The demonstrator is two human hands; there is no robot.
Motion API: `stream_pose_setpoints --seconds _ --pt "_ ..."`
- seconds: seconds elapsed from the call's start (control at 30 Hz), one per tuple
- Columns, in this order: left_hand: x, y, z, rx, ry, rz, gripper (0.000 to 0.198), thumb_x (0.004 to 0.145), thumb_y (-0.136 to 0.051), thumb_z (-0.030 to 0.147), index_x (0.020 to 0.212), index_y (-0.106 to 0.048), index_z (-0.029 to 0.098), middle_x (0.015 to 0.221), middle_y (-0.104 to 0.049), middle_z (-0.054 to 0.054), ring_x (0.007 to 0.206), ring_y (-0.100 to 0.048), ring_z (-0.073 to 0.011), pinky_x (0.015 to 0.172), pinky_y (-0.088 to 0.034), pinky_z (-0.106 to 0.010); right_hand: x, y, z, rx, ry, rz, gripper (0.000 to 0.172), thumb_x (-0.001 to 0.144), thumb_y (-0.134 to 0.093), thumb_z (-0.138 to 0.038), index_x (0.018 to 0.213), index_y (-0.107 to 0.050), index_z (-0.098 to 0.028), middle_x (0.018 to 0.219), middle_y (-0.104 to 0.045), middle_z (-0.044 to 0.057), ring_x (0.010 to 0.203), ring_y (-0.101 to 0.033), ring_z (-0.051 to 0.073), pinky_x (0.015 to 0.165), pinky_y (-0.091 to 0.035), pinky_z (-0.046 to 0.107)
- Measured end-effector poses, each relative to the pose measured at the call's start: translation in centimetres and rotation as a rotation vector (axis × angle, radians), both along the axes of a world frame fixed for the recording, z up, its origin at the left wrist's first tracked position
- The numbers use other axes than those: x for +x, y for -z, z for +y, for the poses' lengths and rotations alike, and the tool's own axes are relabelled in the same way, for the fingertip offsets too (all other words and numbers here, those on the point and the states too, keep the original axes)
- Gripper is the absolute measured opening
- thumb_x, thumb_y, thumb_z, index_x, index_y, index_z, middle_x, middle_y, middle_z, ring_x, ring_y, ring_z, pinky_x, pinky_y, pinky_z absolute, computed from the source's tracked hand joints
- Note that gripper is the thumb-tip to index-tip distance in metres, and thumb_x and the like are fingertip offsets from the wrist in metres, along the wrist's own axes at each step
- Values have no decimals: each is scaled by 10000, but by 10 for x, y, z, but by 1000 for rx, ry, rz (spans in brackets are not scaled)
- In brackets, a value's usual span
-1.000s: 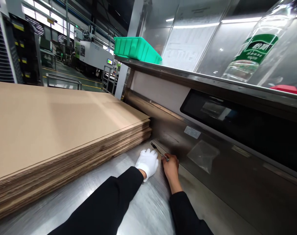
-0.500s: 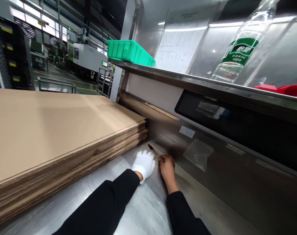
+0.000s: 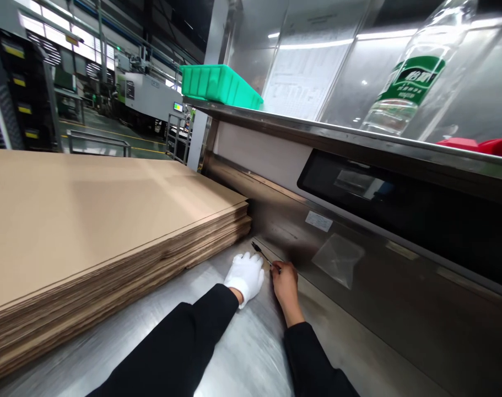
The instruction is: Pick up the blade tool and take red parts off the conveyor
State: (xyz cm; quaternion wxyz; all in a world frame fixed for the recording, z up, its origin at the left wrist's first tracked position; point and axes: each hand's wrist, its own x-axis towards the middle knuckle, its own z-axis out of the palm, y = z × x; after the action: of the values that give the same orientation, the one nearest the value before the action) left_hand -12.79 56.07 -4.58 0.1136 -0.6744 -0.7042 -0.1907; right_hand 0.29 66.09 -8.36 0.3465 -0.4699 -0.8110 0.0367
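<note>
A thin pen [image 3: 257, 248] with a black end lies at a slant just above the metal bench top [image 3: 242, 353], close to the back panel. The fingers of my bare right hand [image 3: 284, 278] are pinched on its near end. My left hand [image 3: 246, 275], in a white glove, rests palm down on the bench to the left of the pen. Its fingers are stretched out and slightly bent, with nothing visible in them. Under the pen and between the hands, a small brownish patch shows; what it is I cannot tell.
A thick stack of brown cardboard sheets [image 3: 110, 204] fills the left side. Along the back stands a metal panel with a clear plastic pouch [image 3: 339, 260]. The shelf above holds a green bin [image 3: 217, 85], a plastic bottle [image 3: 411, 82] and red parts [image 3: 482, 146].
Both hands keep nearly the same pose over the pen. The whole view has shifted slightly; nothing is taken up or let go.
</note>
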Motion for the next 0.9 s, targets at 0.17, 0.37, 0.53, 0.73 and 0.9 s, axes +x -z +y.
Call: stream_pose_setpoints --seconds 0.17,0.37,0.53,0.73,0.9 --pt "0 3 2 -1 -2 -7 274 967 -555 336 1162 -634 160 1164 -666 -86 1111 -618 -249 949 -514 -482 2 1 5 -13 47 21 137 971 -648 -265 1047 -665 -153 1075 -674 44 1015 -655 200 919 -561 428" --pt "0 1 1 -1 0 -2 267 965 -560 332 1151 -639 158 1159 -668 -85 1100 -623 -247 942 -519 -479 2 0 4 -25 40 22 134 970 -650 -264 1043 -667 -153 1066 -675 42 1005 -656 198 911 -564 424" --pt "1 0 1 2 0 -1 259 964 -559 328 1143 -638 158 1142 -670 -81 1083 -626 -243 938 -518 -476 1 -2 2 -31 9 11 128 968 -654 -262 1039 -672 -157 1049 -680 37 1003 -659 196 921 -561 427" --pt "1 -2 -1 -10 -8 -5 254 969 -550 327 1133 -640 156 1139 -670 -82 1092 -622 -246 942 -515 -480 0 -2 -1 -34 -7 3 127 967 -654 -256 1047 -673 -159 1051 -682 36 1018 -656 200 937 -554 436" --pt "-2 -6 -2 -27 13 -27 254 968 -551 316 1142 -641 155 1156 -668 -86 1111 -618 -252 954 -512 -490 0 0 3 -34 7 -2 134 967 -653 -253 1062 -672 -160 1049 -681 36 1001 -659 196 926 -559 430"
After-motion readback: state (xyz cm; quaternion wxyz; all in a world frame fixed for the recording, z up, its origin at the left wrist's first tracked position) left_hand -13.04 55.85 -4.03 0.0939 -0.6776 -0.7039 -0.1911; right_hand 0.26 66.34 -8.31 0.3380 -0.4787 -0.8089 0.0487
